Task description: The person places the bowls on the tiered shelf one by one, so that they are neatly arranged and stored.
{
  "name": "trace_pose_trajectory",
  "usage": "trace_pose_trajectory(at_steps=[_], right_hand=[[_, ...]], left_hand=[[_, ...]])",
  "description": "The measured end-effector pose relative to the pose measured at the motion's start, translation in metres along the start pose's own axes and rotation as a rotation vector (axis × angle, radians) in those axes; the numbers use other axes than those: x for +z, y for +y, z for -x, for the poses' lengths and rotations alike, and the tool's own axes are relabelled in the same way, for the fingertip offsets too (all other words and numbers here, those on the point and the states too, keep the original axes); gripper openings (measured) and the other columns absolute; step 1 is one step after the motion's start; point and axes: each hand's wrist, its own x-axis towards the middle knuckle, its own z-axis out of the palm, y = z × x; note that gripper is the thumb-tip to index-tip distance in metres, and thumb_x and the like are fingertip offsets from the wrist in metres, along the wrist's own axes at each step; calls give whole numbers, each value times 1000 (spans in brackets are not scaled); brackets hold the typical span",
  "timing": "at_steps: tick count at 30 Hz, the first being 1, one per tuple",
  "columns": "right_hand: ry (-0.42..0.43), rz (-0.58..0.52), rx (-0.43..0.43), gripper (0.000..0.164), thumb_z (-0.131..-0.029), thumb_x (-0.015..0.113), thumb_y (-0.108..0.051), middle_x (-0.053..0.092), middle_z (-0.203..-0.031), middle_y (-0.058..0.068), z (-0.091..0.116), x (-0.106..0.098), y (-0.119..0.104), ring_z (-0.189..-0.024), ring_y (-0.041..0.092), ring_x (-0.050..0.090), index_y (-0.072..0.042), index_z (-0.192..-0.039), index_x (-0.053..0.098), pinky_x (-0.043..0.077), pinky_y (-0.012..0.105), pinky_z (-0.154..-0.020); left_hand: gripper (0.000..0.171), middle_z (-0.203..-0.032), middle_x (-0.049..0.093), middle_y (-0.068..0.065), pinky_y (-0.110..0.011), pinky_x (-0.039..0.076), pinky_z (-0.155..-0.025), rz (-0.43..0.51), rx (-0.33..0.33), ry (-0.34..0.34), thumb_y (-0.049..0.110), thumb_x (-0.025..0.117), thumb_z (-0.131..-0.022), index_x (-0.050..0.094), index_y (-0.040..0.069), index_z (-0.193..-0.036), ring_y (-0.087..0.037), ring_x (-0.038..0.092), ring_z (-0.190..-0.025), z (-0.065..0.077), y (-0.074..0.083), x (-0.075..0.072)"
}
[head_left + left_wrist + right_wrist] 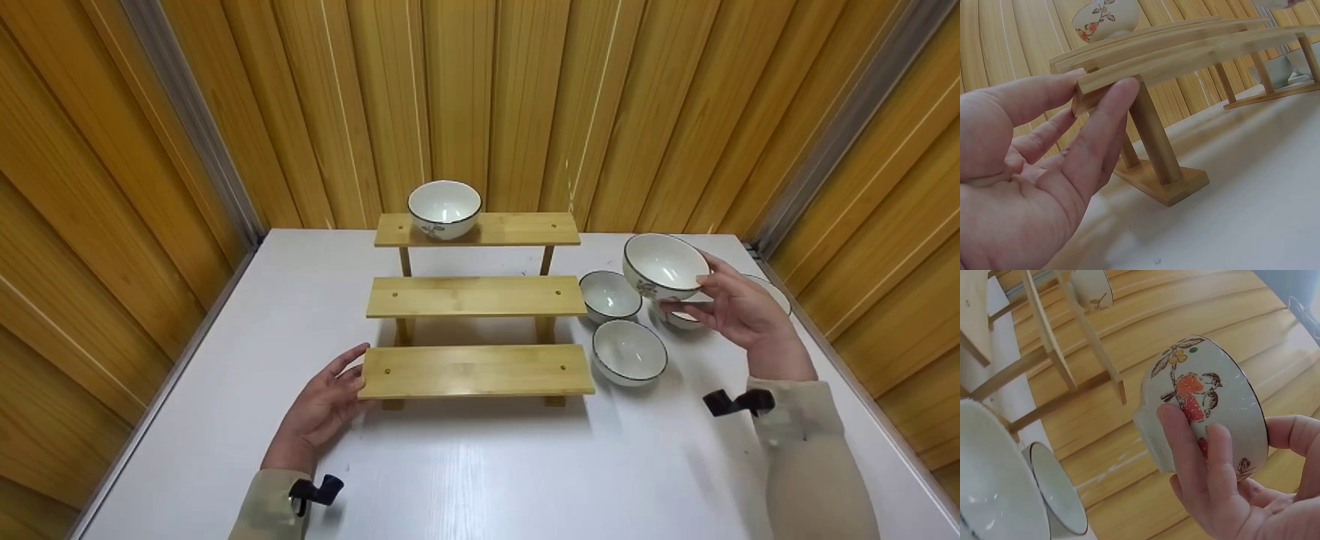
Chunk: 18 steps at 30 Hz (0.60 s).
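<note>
My right hand holds a white bowl in the air, right of a three-step wooden display stand. In the right wrist view, fingers lie along the bowl's side, which bears a red fruit and bird pattern, and the thumb is at its rim. With my left hand I grip the left end of the lowest step; the left wrist view shows the board's end between thumb and fingers. Another bowl stands upright on the left part of the top step.
Right of the stand, a bowl and a nearer bowl stand on the white table. More bowls are partly hidden behind my right hand, among them one at the right. Wood-patterned walls enclose the table's back and sides.
</note>
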Motion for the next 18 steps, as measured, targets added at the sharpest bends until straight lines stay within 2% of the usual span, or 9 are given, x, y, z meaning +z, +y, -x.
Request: trace_pose_trajectory(at_steps=[4,8,10,15,18], right_hand=[[24,6,15,61,-108,41,-3,64,-124,7,-17,16,-9,-99,37,76,-22,-161,18,62,30,-88],[57,26,39,71,-107,43,-5,49,-133,6,-34,34,-17,-97,35,77,-24,-166,9,61,29,-89],[67,40,47,71,-107,43,-5,45,-135,6,-43,42,-20,-96,34,77,-24,-167,9,61,28,-88],[67,30,41,65,-107,42,-4,57,-129,6,-63,61,-24,-93,36,77,-22,-165,18,62,30,-88],[78,29,43,64,-106,44,-4,54,-131,8,-75,72,-25,-93,36,77,-23,-164,22,62,31,-87]], left_hand=[[70,-138,54,-5,-35,58,-98,-14,4,3,-5,50,-104,17,10,-164,-18,64,-121,0,0,0],[68,-137,55,-4,-35,57,-99,-28,6,8,-4,50,-104,20,11,-163,-18,64,-120,0,-1,0],[68,-136,55,-4,-35,57,-99,-33,5,15,-4,50,-104,21,11,-163,-18,64,-119,0,-1,0],[67,-137,56,-4,-35,56,-100,-35,-3,20,-4,50,-104,22,12,-163,-18,65,-120,0,-1,0],[66,-138,56,-4,-33,57,-98,-46,-8,23,-3,51,-104,25,14,-162,-18,65,-119,1,0,0]])
